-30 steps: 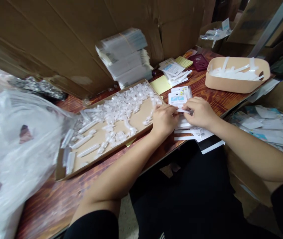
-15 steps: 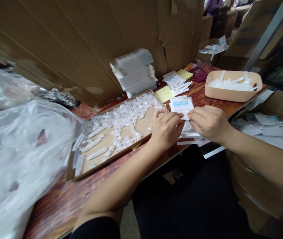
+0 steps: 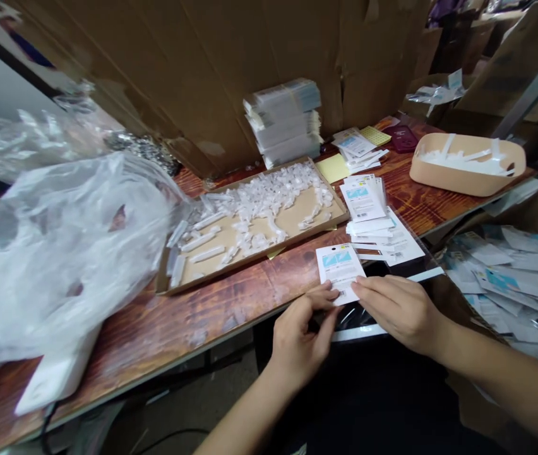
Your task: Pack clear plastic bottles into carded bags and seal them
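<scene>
My left hand (image 3: 297, 338) and my right hand (image 3: 399, 309) together hold one white packet with a blue print (image 3: 339, 270) by its near edge, just off the table's front edge. Both hands pinch it, fingers closed on it. A pile of the same packets (image 3: 366, 212) lies on the wooden table (image 3: 155, 328) just beyond. Left of that pile is a flat cardboard tray (image 3: 297, 221) with several small clear plastic pieces (image 3: 254, 208).
A big crumpled clear plastic bag (image 3: 55, 246) fills the table's left. Banded stacks of packets (image 3: 288, 123) stand against cardboard walls. A beige tub (image 3: 468, 167) with white strips sits far right. A box of loose packets (image 3: 510, 272) is at my right.
Both hands lifted one packet off the pile and drew it back toward me, past the table's edge. The view swung left and back.
</scene>
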{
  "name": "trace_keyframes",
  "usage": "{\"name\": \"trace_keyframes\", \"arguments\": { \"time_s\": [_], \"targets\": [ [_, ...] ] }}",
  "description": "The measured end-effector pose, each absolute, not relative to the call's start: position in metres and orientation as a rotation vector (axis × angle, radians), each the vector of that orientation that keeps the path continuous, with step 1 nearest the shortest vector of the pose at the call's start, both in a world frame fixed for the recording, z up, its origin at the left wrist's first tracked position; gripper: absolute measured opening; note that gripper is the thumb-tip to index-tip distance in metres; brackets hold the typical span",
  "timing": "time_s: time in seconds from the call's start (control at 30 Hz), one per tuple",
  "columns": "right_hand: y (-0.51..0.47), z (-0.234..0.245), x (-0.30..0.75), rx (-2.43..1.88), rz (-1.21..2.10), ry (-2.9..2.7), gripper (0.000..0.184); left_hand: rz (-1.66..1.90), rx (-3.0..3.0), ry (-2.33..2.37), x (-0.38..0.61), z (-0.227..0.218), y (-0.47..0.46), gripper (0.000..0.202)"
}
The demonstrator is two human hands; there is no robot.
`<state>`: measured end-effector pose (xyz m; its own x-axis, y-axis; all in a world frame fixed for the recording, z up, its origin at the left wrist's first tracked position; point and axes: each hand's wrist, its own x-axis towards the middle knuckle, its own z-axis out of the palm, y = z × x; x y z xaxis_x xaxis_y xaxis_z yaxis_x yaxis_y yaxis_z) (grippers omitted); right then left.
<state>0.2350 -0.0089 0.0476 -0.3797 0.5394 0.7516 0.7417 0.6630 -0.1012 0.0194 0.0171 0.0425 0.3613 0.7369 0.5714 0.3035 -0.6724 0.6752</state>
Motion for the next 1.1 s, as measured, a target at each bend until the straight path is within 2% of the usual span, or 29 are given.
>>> {"name": "trace_keyframes", "arguments": {
  "time_s": [0.17, 0.3, 0.53, 0.63, 0.77, 0.97, 1.1],
  "targets": [
    [-0.008, 0.031, 0.219, -0.976, 0.103, -1.969, 0.022, 1.241, 2.135, 0.999, 0.002, 0.022, 0.011, 0.032],
    [-0.006, 0.023, 0.215, -0.988, 0.278, -1.885, 0.032, 1.305, 2.001, 1.040, 0.004, 0.016, 0.014, 0.029],
    [0.011, 0.020, 0.211, -0.991, 0.179, -1.819, 0.033, 1.468, 1.714, 1.320, 0.005, 0.011, 0.017, 0.023],
    [0.014, 0.021, 0.219, -0.977, 0.208, -1.872, 0.032, 1.209, 1.458, 1.441, -0.005, 0.018, 0.011, 0.024],
    [0.013, 0.025, 0.225, -0.997, 0.110, -2.035, 0.026, 0.858, 1.185, 1.295, -0.007, 0.015, 0.008, 0.035],
    [0.007, 0.031, 0.214, -1.036, 0.086, -2.079, 0.027, 0.832, 0.905, 1.183, 0.002, 0.002, 0.015, 0.051],
    [0.001, 0.038, 0.207, -1.115, -0.072, -2.088, 0.023, 0.841, 0.803, 1.126, 0.007, 0.004, 0.014, 0.053]
  ]
}}
